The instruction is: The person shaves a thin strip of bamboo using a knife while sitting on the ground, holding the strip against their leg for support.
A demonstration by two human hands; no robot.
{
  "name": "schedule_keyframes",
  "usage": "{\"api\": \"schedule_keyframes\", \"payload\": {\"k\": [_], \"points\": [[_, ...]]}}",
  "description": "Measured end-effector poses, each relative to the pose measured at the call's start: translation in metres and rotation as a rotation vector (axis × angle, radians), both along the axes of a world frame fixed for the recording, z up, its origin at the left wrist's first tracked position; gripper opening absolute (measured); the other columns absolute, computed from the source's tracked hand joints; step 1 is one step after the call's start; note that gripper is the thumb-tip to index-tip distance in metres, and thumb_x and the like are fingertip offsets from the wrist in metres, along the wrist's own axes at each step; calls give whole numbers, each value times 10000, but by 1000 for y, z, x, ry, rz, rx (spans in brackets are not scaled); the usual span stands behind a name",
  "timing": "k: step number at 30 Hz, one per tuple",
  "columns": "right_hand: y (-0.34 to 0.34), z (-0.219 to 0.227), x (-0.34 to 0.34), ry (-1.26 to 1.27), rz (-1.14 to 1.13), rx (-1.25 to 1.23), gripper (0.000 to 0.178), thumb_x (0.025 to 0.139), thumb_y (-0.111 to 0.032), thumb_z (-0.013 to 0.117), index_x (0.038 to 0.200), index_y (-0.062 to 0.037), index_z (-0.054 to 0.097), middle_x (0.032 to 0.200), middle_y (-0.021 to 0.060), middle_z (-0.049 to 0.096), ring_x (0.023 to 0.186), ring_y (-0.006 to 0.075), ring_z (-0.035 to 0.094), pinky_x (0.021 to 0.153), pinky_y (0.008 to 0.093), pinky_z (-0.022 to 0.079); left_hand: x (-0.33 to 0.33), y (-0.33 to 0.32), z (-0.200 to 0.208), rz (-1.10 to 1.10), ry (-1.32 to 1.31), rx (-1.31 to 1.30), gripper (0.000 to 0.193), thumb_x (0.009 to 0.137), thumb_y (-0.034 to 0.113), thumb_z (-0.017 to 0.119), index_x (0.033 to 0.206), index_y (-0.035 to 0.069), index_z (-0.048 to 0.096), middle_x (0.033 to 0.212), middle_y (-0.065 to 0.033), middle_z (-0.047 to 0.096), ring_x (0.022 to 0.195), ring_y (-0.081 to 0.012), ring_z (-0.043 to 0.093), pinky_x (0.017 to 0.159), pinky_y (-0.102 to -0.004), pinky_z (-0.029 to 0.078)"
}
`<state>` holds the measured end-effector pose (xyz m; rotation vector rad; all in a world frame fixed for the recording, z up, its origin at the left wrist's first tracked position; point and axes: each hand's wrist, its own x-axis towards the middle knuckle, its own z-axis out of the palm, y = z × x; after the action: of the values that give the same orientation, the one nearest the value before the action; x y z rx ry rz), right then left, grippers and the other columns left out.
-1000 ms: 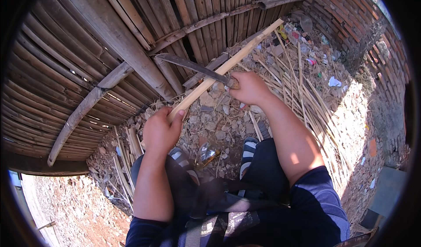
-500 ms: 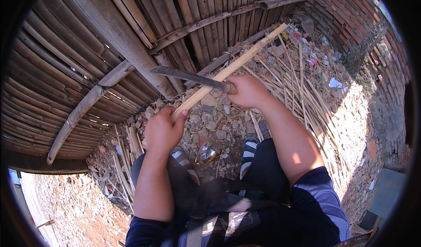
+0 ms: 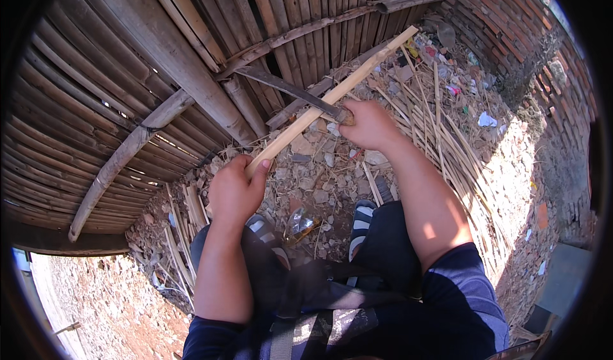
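My left hand (image 3: 237,186) is closed round the near end of a long, pale bamboo strip (image 3: 357,77), thumb on top. The strip slants up and away to the right. In my right hand (image 3: 373,127) is the wooden handle of a machete (image 3: 284,86). Its dark blade lies across the strip around the middle, with the tip toward the far left. The blade appears to touch the strip; its exact edge contact is too small to tell.
Split bamboo strips (image 3: 447,149) lie in a heap at the right, with more short pieces (image 3: 182,251) at the left. A slatted bamboo wall (image 3: 83,98) rises ahead and left, a brick wall (image 3: 511,15) at the far right. Rubble and litter cover the ground around my sandals (image 3: 363,222).
My right hand and the machete have moved up and to the right, farther along the strip. The strip's far end has lifted slightly; my left hand stays almost in place.
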<state>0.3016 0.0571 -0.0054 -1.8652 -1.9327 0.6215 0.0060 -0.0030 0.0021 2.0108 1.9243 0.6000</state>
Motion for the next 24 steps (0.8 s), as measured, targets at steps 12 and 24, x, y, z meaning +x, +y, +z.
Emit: {"api": "schedule_keyframes", "payload": {"k": [12,24], "points": [[-11,8,-13,-38,84,27,366,784,-269,771,1099,-89,718,795,184,706,839,384,708,757,465,562,3,-2,2,-3,-24,-8,421,921,458,709,1010,47,740,840,-198,728,827,-378,722,758,-463,549],[-21,29,-24,-212,69,110,355,787,-272,741,1099,-107,702,933,181,727,939,387,704,817,511,564,-1,0,4,55,-124,46,433,926,462,707,979,34,741,768,-206,711,766,-386,721,718,-461,559]]}}
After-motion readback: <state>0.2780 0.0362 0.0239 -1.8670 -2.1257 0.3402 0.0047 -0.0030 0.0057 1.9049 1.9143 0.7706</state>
